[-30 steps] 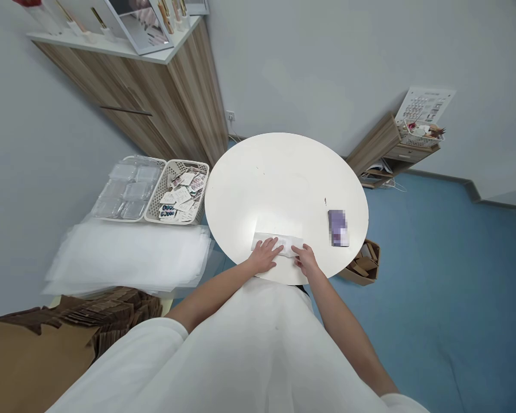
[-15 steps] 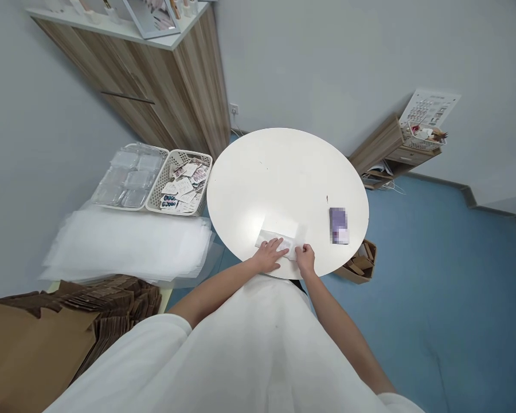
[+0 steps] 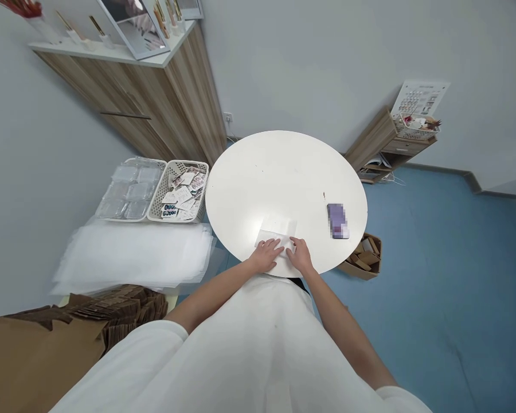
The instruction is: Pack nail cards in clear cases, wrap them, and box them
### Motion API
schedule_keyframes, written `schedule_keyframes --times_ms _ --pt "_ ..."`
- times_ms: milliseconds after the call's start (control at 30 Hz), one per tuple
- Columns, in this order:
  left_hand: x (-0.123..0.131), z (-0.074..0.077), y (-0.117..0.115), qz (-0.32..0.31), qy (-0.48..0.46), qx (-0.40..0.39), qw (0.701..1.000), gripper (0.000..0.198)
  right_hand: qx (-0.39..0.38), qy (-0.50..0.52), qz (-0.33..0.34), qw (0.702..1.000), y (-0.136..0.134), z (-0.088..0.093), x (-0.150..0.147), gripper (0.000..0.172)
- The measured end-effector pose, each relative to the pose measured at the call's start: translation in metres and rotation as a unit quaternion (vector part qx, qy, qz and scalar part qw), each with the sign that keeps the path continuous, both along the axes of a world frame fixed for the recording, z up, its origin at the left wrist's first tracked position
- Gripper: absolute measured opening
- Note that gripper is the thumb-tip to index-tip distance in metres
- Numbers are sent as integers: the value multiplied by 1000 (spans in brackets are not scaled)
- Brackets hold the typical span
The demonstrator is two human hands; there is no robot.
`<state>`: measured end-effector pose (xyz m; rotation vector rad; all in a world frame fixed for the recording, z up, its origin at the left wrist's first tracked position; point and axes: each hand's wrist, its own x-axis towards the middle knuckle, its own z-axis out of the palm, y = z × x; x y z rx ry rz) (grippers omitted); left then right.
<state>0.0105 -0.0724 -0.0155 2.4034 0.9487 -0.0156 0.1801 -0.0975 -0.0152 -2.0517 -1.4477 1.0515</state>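
Observation:
On the round white table [image 3: 249,172], close to its front edge, lies a folded, thin, whitish, translucent sheet [image 3: 266,234]. My left hand [image 3: 265,256] rests on the sheet's front part with its fingers spread and flat. Just to the right, my right hand [image 3: 300,254] has its fingers bent on the sheet's right end, thumb and forefinger at the folded edge. What lies inside the folds, if anything, is hidden. A purple item [image 3: 337,221], blurred out, lies to the right of my hands.
At left are a basket of printed cards [image 3: 155,195], clear plastic boxes [image 3: 129,189], a stack of translucent white sheets [image 3: 133,252] and folded brown cardboard [image 3: 34,361]. Below the table's right edge stands an open carton [image 3: 361,258]. Cabinets [image 3: 193,103] stand by the walls.
My right hand has moved slightly left, bringing the sheet's right end inward over the fold. My left hand stays pressed on the sheet. The camera view has shifted slightly.

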Motion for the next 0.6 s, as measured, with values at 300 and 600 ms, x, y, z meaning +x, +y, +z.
schedule_keyframes --times_ms 300,600 --pt "-29 -13 1 382 30 -87 920 60 -13 -123 70 990 0 -8 -21 52" --pt "-42 -11 17 440 -17 -203 875 59 18 -94 95 991 2 -13 -37 50"
